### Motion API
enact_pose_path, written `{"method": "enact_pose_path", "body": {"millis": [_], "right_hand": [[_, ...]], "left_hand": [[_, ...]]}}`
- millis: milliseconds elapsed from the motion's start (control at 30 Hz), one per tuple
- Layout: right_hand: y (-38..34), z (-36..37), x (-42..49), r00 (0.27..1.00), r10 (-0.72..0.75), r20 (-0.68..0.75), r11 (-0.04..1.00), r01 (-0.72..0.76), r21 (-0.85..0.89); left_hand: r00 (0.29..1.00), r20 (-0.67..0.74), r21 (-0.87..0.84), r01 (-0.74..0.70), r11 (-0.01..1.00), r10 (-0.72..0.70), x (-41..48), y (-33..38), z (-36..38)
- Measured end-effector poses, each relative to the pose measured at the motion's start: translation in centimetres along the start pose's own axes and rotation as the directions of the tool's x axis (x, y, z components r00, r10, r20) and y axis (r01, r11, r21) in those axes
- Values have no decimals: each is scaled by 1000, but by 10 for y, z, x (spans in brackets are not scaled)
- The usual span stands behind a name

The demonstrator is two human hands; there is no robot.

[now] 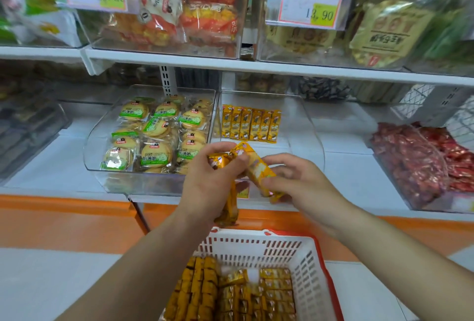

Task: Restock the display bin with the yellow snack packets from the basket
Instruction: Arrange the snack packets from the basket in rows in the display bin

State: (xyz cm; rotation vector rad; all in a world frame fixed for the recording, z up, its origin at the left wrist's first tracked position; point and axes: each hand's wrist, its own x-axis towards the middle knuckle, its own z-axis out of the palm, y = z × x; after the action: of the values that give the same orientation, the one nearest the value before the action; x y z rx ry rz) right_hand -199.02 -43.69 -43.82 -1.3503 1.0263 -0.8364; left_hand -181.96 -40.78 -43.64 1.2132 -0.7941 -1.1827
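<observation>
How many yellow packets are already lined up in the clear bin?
6 packets, side by side in one row at the back of the bin. The left hand and right hand, holding more in front, may hide others.

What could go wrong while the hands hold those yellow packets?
1. The left hand grips several yellow foil snack packets in a loose bunch; one might slip and miss the white slotted plastic basket.
2. Dropping them carelessly could knock the neat packet row in the clear plastic display bin.
</observation>
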Motion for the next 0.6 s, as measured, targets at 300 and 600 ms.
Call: {"method": "enact_pose_path", "body": {"millis": [300, 600], "right_hand": [[-2, -7, 3, 955, -5, -296, 952, 95, 291], [3, -20, 14, 960, -55, -274, 961, 125, 245]], "left_hand": [[999, 44, 200, 9, 980, -18, -4, -10, 0], [998, 46, 214, 39, 976, -49, 12, -14, -4]]}}
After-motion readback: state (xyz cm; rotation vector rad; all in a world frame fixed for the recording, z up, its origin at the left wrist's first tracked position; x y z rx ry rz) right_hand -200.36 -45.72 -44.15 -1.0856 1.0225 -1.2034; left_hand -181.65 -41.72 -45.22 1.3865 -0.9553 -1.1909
